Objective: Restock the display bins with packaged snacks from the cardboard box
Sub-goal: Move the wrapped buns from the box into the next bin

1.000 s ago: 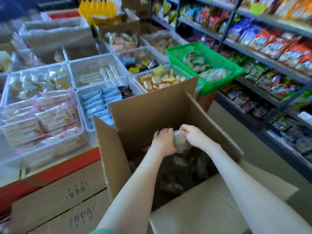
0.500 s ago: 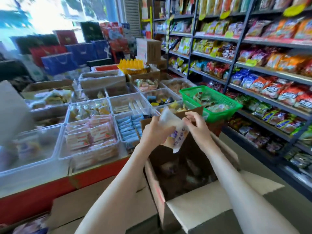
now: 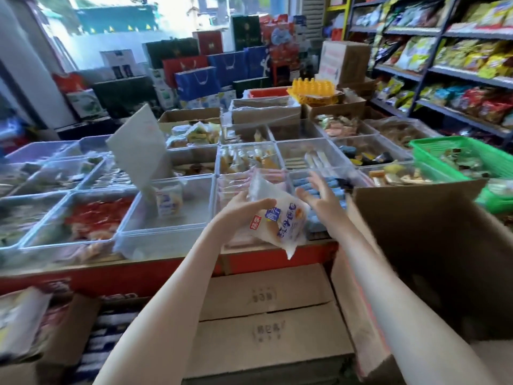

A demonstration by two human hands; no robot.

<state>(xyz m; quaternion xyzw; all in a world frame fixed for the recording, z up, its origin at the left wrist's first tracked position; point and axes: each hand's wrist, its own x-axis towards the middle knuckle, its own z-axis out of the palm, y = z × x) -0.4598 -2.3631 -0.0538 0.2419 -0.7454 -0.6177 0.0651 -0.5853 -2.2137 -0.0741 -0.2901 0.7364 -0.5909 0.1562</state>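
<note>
While the left hand curled its fingers round the packet, the right hand hung just right of it, fingers spread, empty. Packet sat above the desk edge. Likely light, soft, slippery film: hold mid-body, not corners.

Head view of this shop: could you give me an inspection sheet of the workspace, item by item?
Surface: red-fronted counter carrying clear display bins, mostly part-filled.
Job's things: white snack packet held up in front of the bins; open cardboard box at right.
Clutter: white card propped in one bin; closed cartons below the counter.
Hands: left hand grips the packet; right hand open beside it.
Cables: nothing seen.
Surroundings: green basket, stocked shelves, gift bags behind.
</note>
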